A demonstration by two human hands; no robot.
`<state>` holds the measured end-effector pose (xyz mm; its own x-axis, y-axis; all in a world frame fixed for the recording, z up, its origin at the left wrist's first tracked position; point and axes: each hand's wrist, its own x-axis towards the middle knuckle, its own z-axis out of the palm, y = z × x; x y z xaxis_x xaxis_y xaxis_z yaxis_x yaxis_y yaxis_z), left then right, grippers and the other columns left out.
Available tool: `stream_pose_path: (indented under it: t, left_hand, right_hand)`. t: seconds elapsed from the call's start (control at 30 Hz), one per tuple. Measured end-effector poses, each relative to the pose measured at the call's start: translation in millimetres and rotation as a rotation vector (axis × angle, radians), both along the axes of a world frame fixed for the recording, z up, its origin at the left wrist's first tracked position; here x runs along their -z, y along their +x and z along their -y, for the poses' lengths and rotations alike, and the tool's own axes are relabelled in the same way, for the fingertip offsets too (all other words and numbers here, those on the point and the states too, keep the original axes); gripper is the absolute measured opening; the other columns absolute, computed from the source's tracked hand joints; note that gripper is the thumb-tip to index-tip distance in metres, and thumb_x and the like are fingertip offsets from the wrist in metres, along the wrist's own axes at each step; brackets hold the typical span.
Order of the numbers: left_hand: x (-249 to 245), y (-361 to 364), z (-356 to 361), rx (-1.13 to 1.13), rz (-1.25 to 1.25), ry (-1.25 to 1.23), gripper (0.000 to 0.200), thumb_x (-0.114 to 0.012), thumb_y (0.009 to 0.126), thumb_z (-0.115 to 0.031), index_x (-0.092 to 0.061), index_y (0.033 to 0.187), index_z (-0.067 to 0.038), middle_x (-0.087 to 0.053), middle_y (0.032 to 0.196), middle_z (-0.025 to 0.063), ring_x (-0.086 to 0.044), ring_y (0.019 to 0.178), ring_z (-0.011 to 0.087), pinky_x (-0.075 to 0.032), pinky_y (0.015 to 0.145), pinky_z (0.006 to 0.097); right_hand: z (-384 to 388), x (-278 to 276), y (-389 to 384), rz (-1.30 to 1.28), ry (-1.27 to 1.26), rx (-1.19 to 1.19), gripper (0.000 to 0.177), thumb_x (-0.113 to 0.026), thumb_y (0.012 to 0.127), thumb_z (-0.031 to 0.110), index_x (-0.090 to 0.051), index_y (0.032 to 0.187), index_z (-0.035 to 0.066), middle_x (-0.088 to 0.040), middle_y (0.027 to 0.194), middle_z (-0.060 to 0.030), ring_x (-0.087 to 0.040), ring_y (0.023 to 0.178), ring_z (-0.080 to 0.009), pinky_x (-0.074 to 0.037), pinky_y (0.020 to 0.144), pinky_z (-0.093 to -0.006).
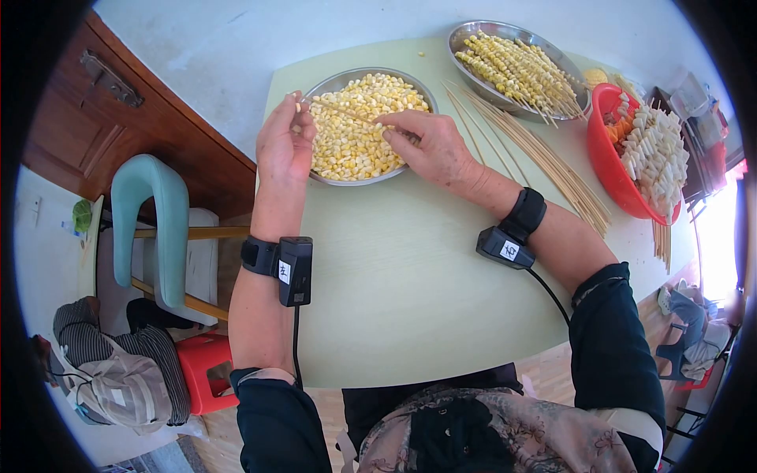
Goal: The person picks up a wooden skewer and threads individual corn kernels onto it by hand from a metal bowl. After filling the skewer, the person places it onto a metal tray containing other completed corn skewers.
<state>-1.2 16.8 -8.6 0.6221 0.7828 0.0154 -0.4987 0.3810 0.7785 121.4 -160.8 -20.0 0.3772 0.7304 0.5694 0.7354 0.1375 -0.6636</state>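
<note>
My right hand (434, 146) pinches a thin wooden skewer (343, 109) that slants up to the left over a metal bowl (433, 98). Loose yellow and white corn kernels (359, 146) fill the bowl. At the skewer's far end is my left hand (285, 140), palm turned up and fingers curled together. A small pale piece, which looks like a corn kernel, shows at the left fingertips. The curled fingers partly hide it. Both wrists wear black straps with small box-shaped devices.
Bare skewers (544, 154) lie in a bundle right of my right hand. Behind them, a metal basin (461, 35) holds threaded corn skewers. A red basin (605, 169) with white and orange skewered food stands at the right. Left are a teal-backed chair (150, 181) and red stool (206, 370).
</note>
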Motion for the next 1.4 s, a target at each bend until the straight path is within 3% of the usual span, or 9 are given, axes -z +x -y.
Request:
stream_pose_path:
  t: [0.33, 0.83, 0.97, 1.4]
  left_hand:
    - [-1.1, 0.2, 5.0, -0.017, -0.032, 0.077, 0.021, -0.055, 0.089, -0.01, -0.056, 0.104, 0.005, -0.056, 0.082, 0.0055, -0.05, 0.068, 0.0087, -0.041, 0.054, 0.0179]
    - [1.1, 0.3, 1.6, -0.05, 0.015, 0.099, 0.018, -0.058, 0.086, -0.006, -0.06, 0.099, 0.006, -0.06, 0.083, 0.0098, -0.053, 0.065, 0.0098, -0.043, 0.052, 0.0206]
    - [-0.6, 0.8, 5.4, -0.063, -0.01, 0.107, 0.019, -0.057, 0.087, -0.007, -0.059, 0.102, 0.006, -0.057, 0.083, 0.0069, -0.051, 0.068, 0.0088, -0.042, 0.054, 0.0178]
    - [0.8, 1.6, 5.3, -0.067, -0.029, 0.147, 0.018, -0.06, 0.084, -0.005, -0.06, 0.099, 0.005, -0.06, 0.082, 0.0078, -0.053, 0.065, 0.0111, -0.043, 0.051, 0.0214]
  right_hand:
    - [0.0, -0.6, 0.0, 0.038, -0.01, 0.015, 0.021, -0.057, 0.081, 0.015, -0.065, 0.094, 0.001, -0.064, 0.078, -0.017, -0.063, 0.068, -0.0289, -0.051, 0.065, -0.0353]
    - [1.1, -4.0, -1.7, 0.049, -0.044, 0.021, 0.02, -0.056, 0.081, 0.014, -0.065, 0.093, 0.001, -0.064, 0.076, -0.0174, -0.063, 0.067, -0.0296, -0.051, 0.064, -0.0364]
    - [1.6, -4.6, -2.0, 0.039, -0.051, 0.023, 0.021, -0.056, 0.081, 0.014, -0.065, 0.094, 0.001, -0.064, 0.075, -0.0176, -0.063, 0.066, -0.0296, -0.051, 0.064, -0.0364]
    - [1.8, -4.3, -1.6, 0.058, -0.033, 0.015, 0.021, -0.056, 0.081, 0.014, -0.065, 0.095, 0.001, -0.064, 0.075, -0.0175, -0.063, 0.067, -0.0299, -0.051, 0.064, -0.0367]
